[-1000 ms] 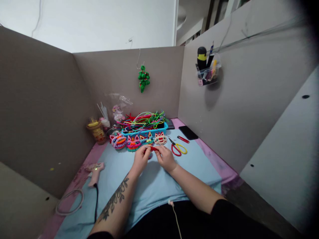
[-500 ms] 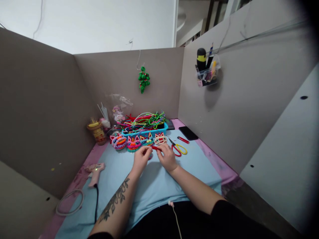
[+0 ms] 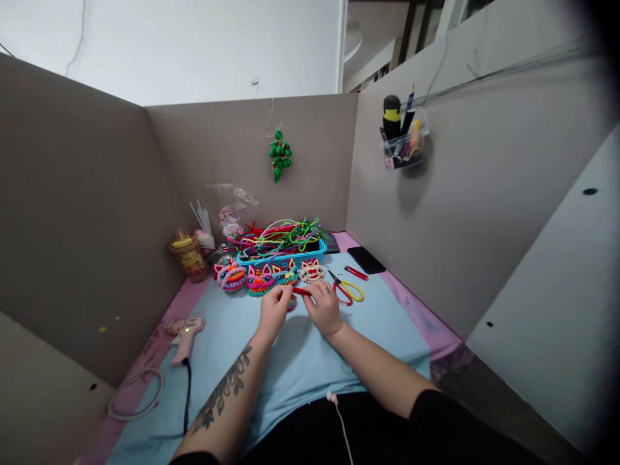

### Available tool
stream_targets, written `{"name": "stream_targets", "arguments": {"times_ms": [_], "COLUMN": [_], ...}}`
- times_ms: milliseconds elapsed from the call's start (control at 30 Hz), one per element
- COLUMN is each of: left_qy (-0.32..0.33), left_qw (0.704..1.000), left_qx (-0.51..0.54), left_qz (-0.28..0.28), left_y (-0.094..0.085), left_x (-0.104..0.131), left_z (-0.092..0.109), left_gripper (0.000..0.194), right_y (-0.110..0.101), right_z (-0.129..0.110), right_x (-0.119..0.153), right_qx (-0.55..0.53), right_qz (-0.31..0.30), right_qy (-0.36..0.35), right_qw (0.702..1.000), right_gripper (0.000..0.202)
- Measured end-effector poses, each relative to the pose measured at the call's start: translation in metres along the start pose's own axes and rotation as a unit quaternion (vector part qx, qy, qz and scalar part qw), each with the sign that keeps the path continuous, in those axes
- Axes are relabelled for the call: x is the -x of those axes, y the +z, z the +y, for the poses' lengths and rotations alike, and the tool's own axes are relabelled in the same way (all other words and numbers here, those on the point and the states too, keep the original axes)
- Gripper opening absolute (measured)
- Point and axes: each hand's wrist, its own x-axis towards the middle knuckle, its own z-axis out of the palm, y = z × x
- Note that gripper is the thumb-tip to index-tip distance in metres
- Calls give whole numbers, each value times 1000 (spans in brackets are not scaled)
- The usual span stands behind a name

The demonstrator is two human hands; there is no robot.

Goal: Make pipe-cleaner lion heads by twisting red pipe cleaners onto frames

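Between my hands is a short red pipe-cleaner piece (image 3: 301,292), held above the blue cloth. My left hand (image 3: 274,309) is closed, its thumb and fingertips pinched at the left end of the piece. The fingers of my right hand (image 3: 323,309) are closed on its right end. Just behind stand several fuzzy pipe-cleaner animal heads: a purple and orange one (image 3: 231,276), a pink one (image 3: 260,280), a teal one (image 3: 285,272) and a cream one (image 3: 311,271). Another small colourful piece (image 3: 291,303) is partly hidden by my left hand.
Behind the heads is a blue basket (image 3: 256,261) of pipe cleaners. Scissors (image 3: 349,290), a red cutter (image 3: 356,272) and a phone (image 3: 366,259) lie to the right. At left are a pink glue gun (image 3: 186,339) with its cord and a cup (image 3: 190,258). Grey partitions (image 3: 310,161) surround the table.
The red piece has shifted slightly left and shows a little more between my fingers. Both hands keep nearly the same place; the other things have not moved.
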Motion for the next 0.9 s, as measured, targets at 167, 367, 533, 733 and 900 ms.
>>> {"name": "stream_targets", "arguments": {"times_ms": [167, 367, 533, 733, 900], "left_qy": [26, 63, 67, 24, 0], "left_qw": [999, 998, 997, 1000, 999], "left_qx": [-3, -24, -33, 3, 51], "left_qz": [-19, -12, -6, 0, 17], "left_y": [-1, -9, -14, -14, -13], "left_x": [-1, -6, -9, -11, -12], "left_z": [-1, -6, -7, -7, -9], "left_gripper": [30, 27, 26, 30, 27], "right_y": [-1, -3, -3, -3, -3], "right_z": [6, 11, 11, 11, 10], "right_x": [1, 1, 0, 0, 1], "right_qx": [-20, -31, -31, -29, -18], "right_qz": [-26, -67, -79, -48, -36], "right_qy": [18, 28, 17, 29, 37], "right_qw": [999, 997, 996, 998, 999], "right_gripper": [17, 24, 20, 19, 17]}}
